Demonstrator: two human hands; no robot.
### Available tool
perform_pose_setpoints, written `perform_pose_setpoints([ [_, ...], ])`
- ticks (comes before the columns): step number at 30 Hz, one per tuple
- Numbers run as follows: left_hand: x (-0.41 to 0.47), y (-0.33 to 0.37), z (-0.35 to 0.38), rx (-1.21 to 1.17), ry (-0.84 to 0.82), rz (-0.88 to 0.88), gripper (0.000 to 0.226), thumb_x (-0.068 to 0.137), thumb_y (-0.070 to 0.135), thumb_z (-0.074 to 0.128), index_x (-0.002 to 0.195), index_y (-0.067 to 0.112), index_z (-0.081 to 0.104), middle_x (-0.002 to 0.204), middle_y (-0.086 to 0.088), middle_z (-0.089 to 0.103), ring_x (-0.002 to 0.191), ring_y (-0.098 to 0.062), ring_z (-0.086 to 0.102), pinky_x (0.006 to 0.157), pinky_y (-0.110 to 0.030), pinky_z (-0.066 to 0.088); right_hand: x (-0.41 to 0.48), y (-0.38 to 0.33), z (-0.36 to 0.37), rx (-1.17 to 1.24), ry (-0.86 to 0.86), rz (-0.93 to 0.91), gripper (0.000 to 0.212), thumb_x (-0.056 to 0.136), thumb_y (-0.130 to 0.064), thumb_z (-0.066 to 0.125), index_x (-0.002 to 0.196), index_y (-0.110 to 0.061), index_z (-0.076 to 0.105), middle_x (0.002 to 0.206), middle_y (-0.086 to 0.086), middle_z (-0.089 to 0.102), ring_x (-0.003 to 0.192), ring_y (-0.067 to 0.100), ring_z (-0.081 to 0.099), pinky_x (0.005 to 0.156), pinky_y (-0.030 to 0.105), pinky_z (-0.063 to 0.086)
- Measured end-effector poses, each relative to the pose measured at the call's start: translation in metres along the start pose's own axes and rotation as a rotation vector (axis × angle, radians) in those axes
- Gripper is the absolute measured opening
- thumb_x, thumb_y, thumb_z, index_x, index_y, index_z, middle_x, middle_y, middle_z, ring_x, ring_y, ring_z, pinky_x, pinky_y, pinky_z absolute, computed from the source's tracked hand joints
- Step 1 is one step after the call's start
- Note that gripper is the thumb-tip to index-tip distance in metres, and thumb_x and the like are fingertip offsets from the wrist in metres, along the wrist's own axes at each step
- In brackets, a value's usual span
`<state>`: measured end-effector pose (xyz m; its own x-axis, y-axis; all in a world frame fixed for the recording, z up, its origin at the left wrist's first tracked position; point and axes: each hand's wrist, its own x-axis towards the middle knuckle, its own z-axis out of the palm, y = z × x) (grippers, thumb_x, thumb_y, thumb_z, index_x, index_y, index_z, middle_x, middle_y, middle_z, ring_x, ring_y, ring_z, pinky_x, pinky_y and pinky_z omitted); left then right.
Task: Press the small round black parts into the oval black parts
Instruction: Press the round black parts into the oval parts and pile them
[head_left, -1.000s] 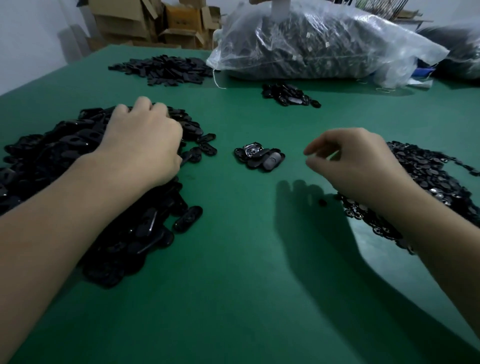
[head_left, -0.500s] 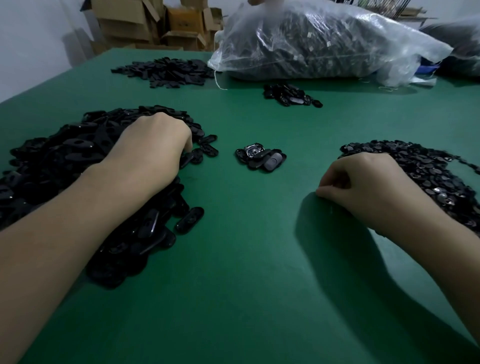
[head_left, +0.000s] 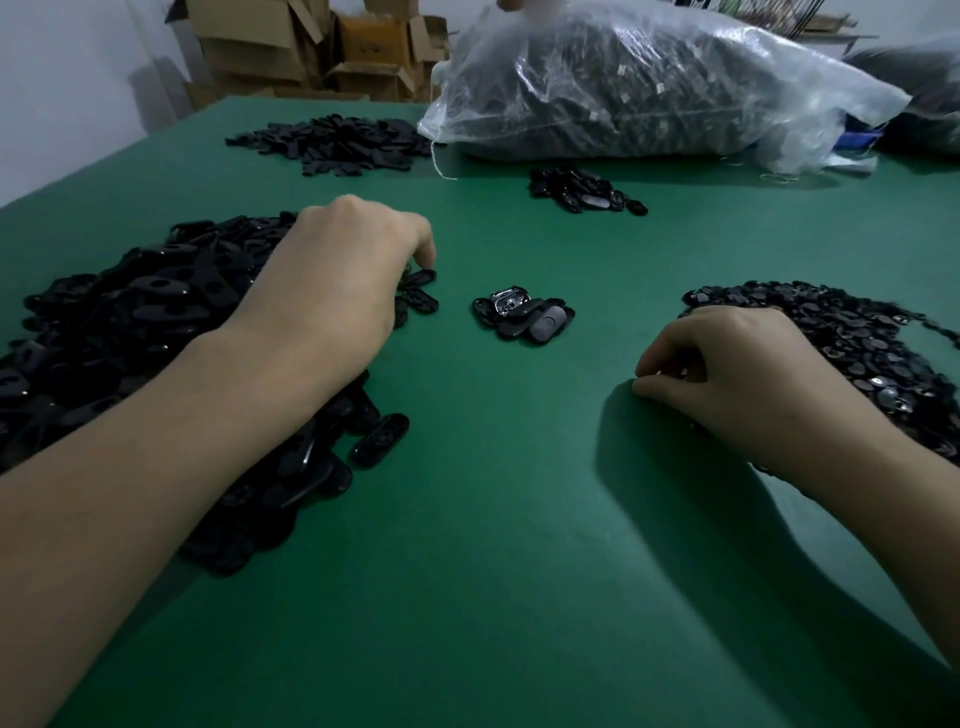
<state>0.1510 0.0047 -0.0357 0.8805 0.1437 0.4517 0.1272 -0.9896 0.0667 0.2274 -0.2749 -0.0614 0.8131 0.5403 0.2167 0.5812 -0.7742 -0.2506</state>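
Two hands lie low on the green worktop (head_left: 493, 545), and we take the near row from the left; a big heap of oval black parts (head_left: 130, 322) covers the left side, running under the forearm towards us; one oval part (head_left: 381, 439) lies loose at the heap's near right edge. The left hand (head_left: 332, 291) rests knuckles-up on the right side of that heap; its fingers curl down among the oval parts at the rim, and we cannot tell whether they grasp one, since the fingertips are hidden. In the middle, apart from both hands, we see a small cluster of parts (head_left: 522, 318), one showing a pale metal inside and one a grey oval face. The right hand (head_left: 727, 374) sits on the worktop at the left edge of a spread of small round black parts (head_left: 841, 332); its fingers are curled with thumb and forefinger tips close together, but we cannot tell whether a round part is caught between them.

Along the far edge, again from the left: a stack of cardboard boxes (head_left: 291, 47) behind the worktop; a flat scatter of black pieces (head_left: 337, 143); a small heap of dark parts (head_left: 582, 189); a large clear plastic bag (head_left: 649, 88) stuffed with dark parts.
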Motion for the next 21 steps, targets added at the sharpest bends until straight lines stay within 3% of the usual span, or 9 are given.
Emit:
perform_pose_setpoints([
  [6, -0.003, -0.004, 0.002, -0.140, -0.017, -0.034, 0.037, 0.087, 0.000, 0.078, 0.118, 0.020, 0.074, 0.105, -0.003, 0.075, 0.098, -0.021, 0.072, 0.095, -0.040, 0.058, -0.001, -0.002, 0.007, 0.063, 0.095, -0.034, 0.011, 0.085, -0.029, 0.079, 0.081, -0.030, 0.069, 0.079, -0.017, 0.060, 0.073, 0.000, 0.054, 0.068, 0.032, 0.046],
  [11, -0.005, 0.000, 0.007, -0.199, -0.050, -0.004, 0.041, 0.078, 0.015, 0.089, 0.115, 0.022, 0.074, 0.101, 0.002, 0.075, 0.092, -0.018, 0.071, 0.094, -0.036, 0.057, -0.005, -0.020, 0.020, 0.223, 0.191, -0.077, 0.012, 0.086, -0.026, 0.079, 0.083, -0.028, 0.067, 0.074, -0.015, 0.063, 0.069, 0.003, 0.058, 0.065, 0.030, 0.049],
  [14, -0.005, -0.007, 0.010, -0.155, -0.102, -0.020, 0.045, 0.073, 0.023, 0.093, 0.114, 0.022, 0.073, 0.100, 0.004, 0.073, 0.091, -0.017, 0.069, 0.092, -0.036, 0.057, -0.006, -0.025, 0.026, 0.253, 0.188, -0.092, 0.012, 0.087, -0.027, 0.078, 0.084, -0.029, 0.066, 0.075, -0.014, 0.064, 0.071, 0.002, 0.057, 0.062, 0.018, 0.042],
  [17, -0.004, -0.013, 0.011, -0.259, -0.228, -0.080, 0.043, 0.068, 0.020, 0.096, 0.105, 0.023, 0.075, 0.092, 0.008, 0.071, 0.085, -0.009, 0.070, 0.089, -0.033, 0.058, -0.006, -0.023, 0.028, 0.273, 0.174, -0.071, 0.012, 0.087, -0.027, 0.078, 0.083, -0.028, 0.066, 0.073, -0.014, 0.063, 0.072, 0.000, 0.057, 0.060, 0.011, 0.038],
  [21, -0.001, -0.017, 0.014, -0.309, -0.341, -0.111, 0.040, 0.071, 0.011, 0.094, 0.104, 0.022, 0.075, 0.091, 0.011, 0.071, 0.084, -0.002, 0.069, 0.080, -0.015, 0.051, -0.005, -0.020, 0.028, 0.297, 0.148, -0.043, 0.012, 0.086, -0.026, 0.079, 0.082, -0.027, 0.067, 0.071, -0.015, 0.063, 0.075, 0.001, 0.058, 0.061, 0.011, 0.040],
])
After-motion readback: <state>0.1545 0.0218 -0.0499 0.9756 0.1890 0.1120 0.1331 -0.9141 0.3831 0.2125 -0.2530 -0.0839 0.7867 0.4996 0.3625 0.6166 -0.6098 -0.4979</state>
